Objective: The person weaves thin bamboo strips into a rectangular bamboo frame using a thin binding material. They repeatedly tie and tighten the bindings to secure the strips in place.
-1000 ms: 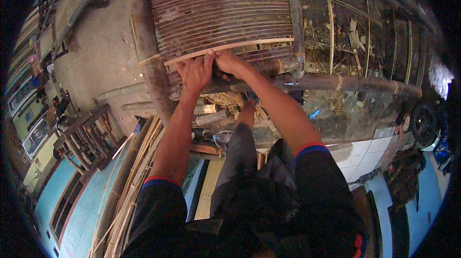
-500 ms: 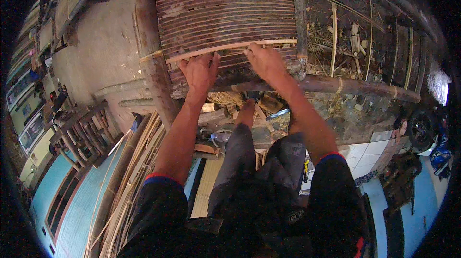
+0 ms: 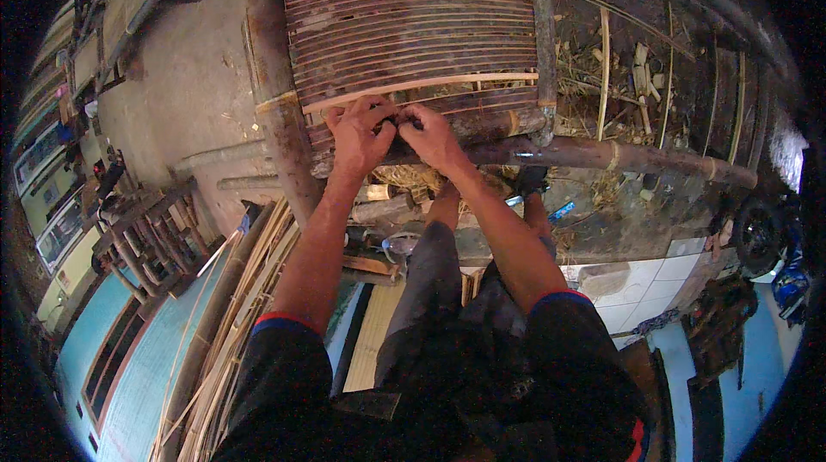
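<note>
A pale bamboo strip lies across a row of thin parallel bamboo slats set in a bamboo-pole frame. My left hand is closed, its bent fingers just below the left half of that strip. Close beside it, my right hand is closed in a pinch, its thumb and fingertips nearly meeting the left hand's. What the fingertips pinch is too small and covered to make out. Below both hands runs the frame's thick near pole.
Split bamboo lengths lean at the lower left beside a small wooden rack. On the right, wood scraps litter the ground behind the frame's open bars. A dark wheel stands at the far right, beyond white floor tiles.
My right hand has left the middle of the pale strip and moved left and down, up against my left hand. My left hand has shifted slightly right. The strip stays in place.
</note>
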A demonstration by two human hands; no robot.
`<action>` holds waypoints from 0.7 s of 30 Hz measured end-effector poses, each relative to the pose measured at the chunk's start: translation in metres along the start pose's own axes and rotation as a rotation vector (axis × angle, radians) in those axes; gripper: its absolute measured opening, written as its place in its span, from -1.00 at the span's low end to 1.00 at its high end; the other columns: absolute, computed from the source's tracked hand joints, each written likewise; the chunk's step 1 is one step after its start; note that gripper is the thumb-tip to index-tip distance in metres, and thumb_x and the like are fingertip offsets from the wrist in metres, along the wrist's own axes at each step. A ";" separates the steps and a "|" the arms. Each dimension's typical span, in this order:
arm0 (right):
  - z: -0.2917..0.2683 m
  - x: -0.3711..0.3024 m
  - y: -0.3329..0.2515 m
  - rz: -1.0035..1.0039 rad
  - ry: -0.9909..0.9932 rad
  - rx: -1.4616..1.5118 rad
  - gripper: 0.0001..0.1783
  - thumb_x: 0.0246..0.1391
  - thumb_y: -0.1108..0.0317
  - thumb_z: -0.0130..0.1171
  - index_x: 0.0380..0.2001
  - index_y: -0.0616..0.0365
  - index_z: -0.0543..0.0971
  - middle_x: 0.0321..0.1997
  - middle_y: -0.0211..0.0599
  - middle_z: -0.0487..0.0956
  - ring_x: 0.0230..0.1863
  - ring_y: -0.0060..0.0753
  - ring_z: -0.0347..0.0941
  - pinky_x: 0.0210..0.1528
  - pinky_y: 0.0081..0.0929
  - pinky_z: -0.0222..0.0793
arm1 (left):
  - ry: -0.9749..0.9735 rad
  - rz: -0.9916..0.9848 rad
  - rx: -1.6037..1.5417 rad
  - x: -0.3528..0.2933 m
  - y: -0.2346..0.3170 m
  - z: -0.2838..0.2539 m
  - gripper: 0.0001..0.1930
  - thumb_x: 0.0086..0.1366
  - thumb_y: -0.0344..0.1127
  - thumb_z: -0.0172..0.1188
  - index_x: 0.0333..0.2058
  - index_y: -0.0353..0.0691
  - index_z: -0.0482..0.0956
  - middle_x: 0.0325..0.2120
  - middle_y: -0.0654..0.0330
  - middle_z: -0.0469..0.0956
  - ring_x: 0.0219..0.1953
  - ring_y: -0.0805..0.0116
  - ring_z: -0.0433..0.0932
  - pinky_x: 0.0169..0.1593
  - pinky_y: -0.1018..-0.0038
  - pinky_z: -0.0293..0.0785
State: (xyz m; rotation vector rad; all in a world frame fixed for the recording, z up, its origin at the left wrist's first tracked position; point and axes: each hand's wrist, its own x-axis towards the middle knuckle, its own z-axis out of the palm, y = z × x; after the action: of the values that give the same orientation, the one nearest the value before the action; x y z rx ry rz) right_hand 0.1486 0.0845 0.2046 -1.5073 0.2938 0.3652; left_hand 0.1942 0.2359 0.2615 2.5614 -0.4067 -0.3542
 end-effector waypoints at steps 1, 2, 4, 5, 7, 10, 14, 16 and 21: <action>0.000 0.001 -0.002 0.018 0.000 -0.177 -0.69 0.25 0.24 0.12 -0.13 0.30 0.55 -0.28 0.04 0.63 -0.23 -0.09 0.58 -0.16 -0.24 0.44 | 0.000 -0.015 -0.012 0.000 -0.003 0.001 -0.81 0.12 -0.19 0.20 -0.33 -0.08 0.68 -0.16 0.29 0.62 -0.03 0.21 0.55 0.18 0.06 0.03; 0.000 0.001 -0.003 0.035 0.003 -0.352 -0.70 0.28 0.23 0.13 -0.13 0.29 0.53 -0.30 -0.08 0.64 -0.28 -0.24 0.58 -0.19 -0.31 0.44 | -0.001 -0.027 -0.023 0.000 -0.004 0.001 -0.81 0.10 -0.19 0.21 -0.34 -0.09 0.67 -0.16 0.28 0.61 -0.03 0.21 0.54 0.18 0.06 0.03; 0.004 0.012 -0.007 0.076 0.088 -0.377 -0.66 0.33 0.13 0.09 -0.16 0.26 0.51 -0.31 -0.10 0.64 -0.29 -0.20 0.60 -0.22 -0.32 0.47 | -0.014 -0.025 -0.039 0.000 -0.004 0.000 -0.82 0.09 -0.19 0.20 -0.37 -0.11 0.64 -0.14 0.28 0.62 -0.03 0.20 0.54 0.17 0.06 0.03; 0.007 0.016 -0.006 0.096 0.130 -0.386 -0.63 0.35 0.09 0.06 -0.17 0.24 0.50 -0.32 -0.11 0.64 -0.29 -0.17 0.61 -0.24 -0.33 0.48 | -0.020 -0.024 -0.043 -0.001 -0.006 -0.001 -0.83 0.09 -0.20 0.20 -0.38 -0.12 0.63 -0.13 0.27 0.62 -0.03 0.19 0.54 0.17 0.06 0.03; 0.008 0.015 -0.004 0.227 0.169 0.214 -0.54 0.38 -0.02 -0.01 0.01 0.19 0.45 -0.27 -0.08 0.65 -0.30 -0.16 0.62 -0.25 -0.34 0.53 | -0.028 0.010 -0.044 -0.001 -0.009 -0.004 -0.81 0.09 -0.19 0.20 -0.33 -0.10 0.64 -0.13 0.27 0.63 -0.03 0.19 0.54 0.17 0.06 0.03; -0.005 -0.002 -0.014 0.227 0.357 0.823 -0.36 0.39 -0.15 -0.11 0.31 0.05 0.22 -0.18 -0.02 0.64 -0.25 -0.15 0.63 -0.22 -0.33 0.60 | -0.073 -0.023 -0.066 -0.001 -0.006 -0.007 -0.78 0.11 -0.22 0.20 -0.26 -0.09 0.65 -0.12 0.24 0.65 -0.04 0.17 0.55 0.16 0.07 0.05; -0.048 -0.027 -0.033 0.034 0.737 0.848 -0.12 0.37 -0.22 -0.14 0.51 -0.14 -0.23 0.17 0.10 0.50 0.05 -0.01 0.57 0.00 -0.13 0.60 | 0.074 -0.005 -0.011 -0.003 -0.006 0.002 -0.75 0.17 -0.26 0.21 -0.15 -0.08 0.65 -0.17 0.22 0.66 -0.08 0.16 0.57 0.16 0.11 0.07; -0.043 -0.040 -0.035 0.023 0.750 0.824 -0.09 0.36 -0.23 -0.11 0.51 -0.18 -0.29 0.36 0.12 0.29 0.23 0.05 0.43 0.11 -0.05 0.54 | 0.060 -0.006 0.103 -0.005 -0.010 0.008 -0.75 0.20 -0.27 0.22 -0.13 -0.08 0.64 -0.18 0.20 0.66 -0.09 0.15 0.58 0.15 0.13 0.09; -0.036 -0.035 -0.071 -0.109 0.479 0.881 0.08 0.26 -0.20 0.08 0.51 -0.11 -0.36 0.57 0.04 -0.09 0.50 0.09 0.07 0.42 0.05 0.16 | 0.045 0.007 0.182 0.002 -0.007 0.007 -0.75 0.24 -0.26 0.23 -0.10 -0.06 0.64 -0.20 0.20 0.65 -0.07 0.17 0.58 0.14 0.07 0.15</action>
State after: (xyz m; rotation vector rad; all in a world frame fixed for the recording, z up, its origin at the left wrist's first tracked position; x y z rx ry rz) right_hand 0.1476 0.0445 0.2818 -0.7099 0.6483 -0.2177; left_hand 0.1955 0.2381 0.2516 2.7385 -0.4492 -0.2678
